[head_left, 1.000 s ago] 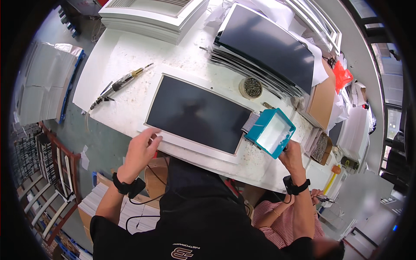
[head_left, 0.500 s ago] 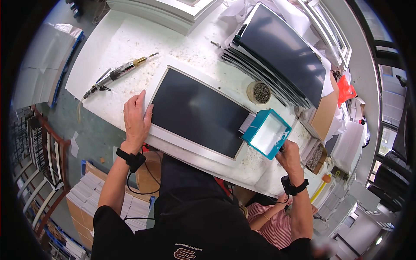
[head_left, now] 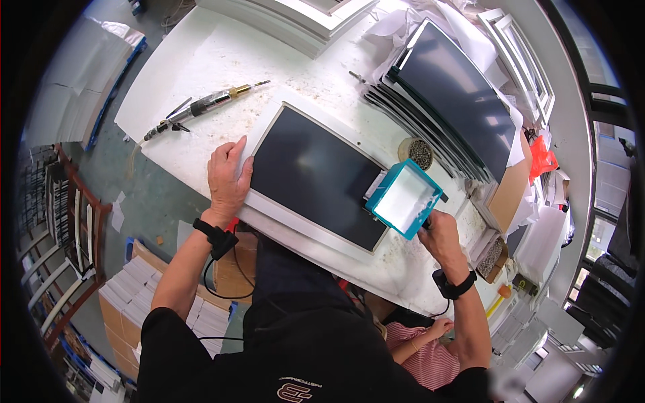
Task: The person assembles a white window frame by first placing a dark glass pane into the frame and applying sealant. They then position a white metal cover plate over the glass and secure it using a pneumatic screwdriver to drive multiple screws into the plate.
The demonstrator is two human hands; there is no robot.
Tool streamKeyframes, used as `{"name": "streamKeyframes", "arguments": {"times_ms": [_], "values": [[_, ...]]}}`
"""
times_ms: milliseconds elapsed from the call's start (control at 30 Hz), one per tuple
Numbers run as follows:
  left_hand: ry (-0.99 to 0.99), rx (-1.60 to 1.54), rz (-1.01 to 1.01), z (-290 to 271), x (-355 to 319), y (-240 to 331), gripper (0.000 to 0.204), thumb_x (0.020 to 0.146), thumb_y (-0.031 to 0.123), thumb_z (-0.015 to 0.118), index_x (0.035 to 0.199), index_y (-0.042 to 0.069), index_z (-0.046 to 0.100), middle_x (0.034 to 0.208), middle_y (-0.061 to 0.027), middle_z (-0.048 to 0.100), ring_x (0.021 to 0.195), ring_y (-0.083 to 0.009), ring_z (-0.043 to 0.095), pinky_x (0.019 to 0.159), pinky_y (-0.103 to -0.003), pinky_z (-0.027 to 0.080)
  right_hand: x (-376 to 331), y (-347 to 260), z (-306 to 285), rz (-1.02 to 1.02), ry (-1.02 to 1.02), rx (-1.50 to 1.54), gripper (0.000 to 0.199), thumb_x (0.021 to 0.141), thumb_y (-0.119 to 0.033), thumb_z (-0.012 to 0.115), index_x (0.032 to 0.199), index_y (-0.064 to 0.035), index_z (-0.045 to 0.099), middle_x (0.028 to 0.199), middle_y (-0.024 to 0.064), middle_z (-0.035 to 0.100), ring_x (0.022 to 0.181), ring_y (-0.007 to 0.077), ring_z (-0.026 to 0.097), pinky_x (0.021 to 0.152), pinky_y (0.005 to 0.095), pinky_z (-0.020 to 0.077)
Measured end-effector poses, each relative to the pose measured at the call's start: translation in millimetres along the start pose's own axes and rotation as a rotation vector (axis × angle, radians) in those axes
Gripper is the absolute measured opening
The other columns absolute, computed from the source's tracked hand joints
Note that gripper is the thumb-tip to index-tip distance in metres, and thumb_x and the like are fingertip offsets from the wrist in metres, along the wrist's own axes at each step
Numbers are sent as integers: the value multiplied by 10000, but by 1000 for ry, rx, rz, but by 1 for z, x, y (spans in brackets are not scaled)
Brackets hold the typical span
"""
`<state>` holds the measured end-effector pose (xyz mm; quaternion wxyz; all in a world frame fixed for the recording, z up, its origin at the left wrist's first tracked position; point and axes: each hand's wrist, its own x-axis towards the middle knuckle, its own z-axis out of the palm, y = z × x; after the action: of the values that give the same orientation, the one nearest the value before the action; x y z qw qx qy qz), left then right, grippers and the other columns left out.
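Observation:
A dark, glossy flat panel [head_left: 316, 176] lies inside a white rectangular frame [head_left: 269, 203] on the table. My left hand [head_left: 228, 176] grips the frame's left edge, thumb along its side and fingers around the corner. At the opposite end, my right hand [head_left: 440, 235] is closed around the dark handle of a teal box-shaped tool [head_left: 415, 224] with a white inside. The tool is tilted over the panel's right end, and a pale piece sticks out from its left side there. Whether it touches the panel I cannot tell.
A round tub of screws [head_left: 420, 154] stands behind the tool. Further back right is a stack of dark panels [head_left: 457, 94]. A powered screwdriver [head_left: 208, 104] lies at the far left, and stacked white frames [head_left: 306, 27] at the back. Another person's striped sleeve [head_left: 423, 356] shows below right.
The teal tool has moved a little left over the panel's right end and tilted slightly. My left hand keeps its place on the frame. The whole view has shifted somewhat.

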<state>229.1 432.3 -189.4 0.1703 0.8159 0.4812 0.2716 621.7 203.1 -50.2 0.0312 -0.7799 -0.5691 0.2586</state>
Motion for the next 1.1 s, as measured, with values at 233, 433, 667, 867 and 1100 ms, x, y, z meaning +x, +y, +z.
{"name": "streamKeyframes", "arguments": {"times_ms": [233,433,667,867,1100], "values": [[12,-35,-27,-2,0,0,477,888,150,718,1355,89,642,1143,-137,602,1041,-325,577,917,-417,458,45,-49,5,-104,-12,-43,258,806,-132,792,976,-41,622,783,210,678,756,431,664,685,506,525],[30,-36,-7,-5,0,0,503,873,174,734,1357,82,631,1147,-108,605,1024,-305,574,878,-417,457,86,-108,7,-165,10,-75,251,828,-157,782,981,-41,621,733,234,665,712,452,652,652,531,518],[20,-53,-7,-7,0,-1,512,881,177,719,1371,75,613,1148,-110,593,1010,-307,564,886,-418,452,125,-153,27,-226,88,-100,250,836,-180,781,991,-45,639,729,232,670,702,450,656,651,538,521],[32,-43,-1,-8,-2,0,501,883,169,718,1364,72,618,1154,-119,594,1024,-313,569,893,-422,453,143,-178,27,-257,142,23,215,878,-203,754,942,-30,645,755,238,669,725,459,651,666,528,513],[32,-32,-24,-5,-4,0,464,894,183,718,1341,82,644,1145,-124,600,1047,-321,573,908,-422,456,81,-122,-16,-168,200,48,190,816,-125,786,887,-7,655,785,222,663,755,435,654,669,476,509]]}}
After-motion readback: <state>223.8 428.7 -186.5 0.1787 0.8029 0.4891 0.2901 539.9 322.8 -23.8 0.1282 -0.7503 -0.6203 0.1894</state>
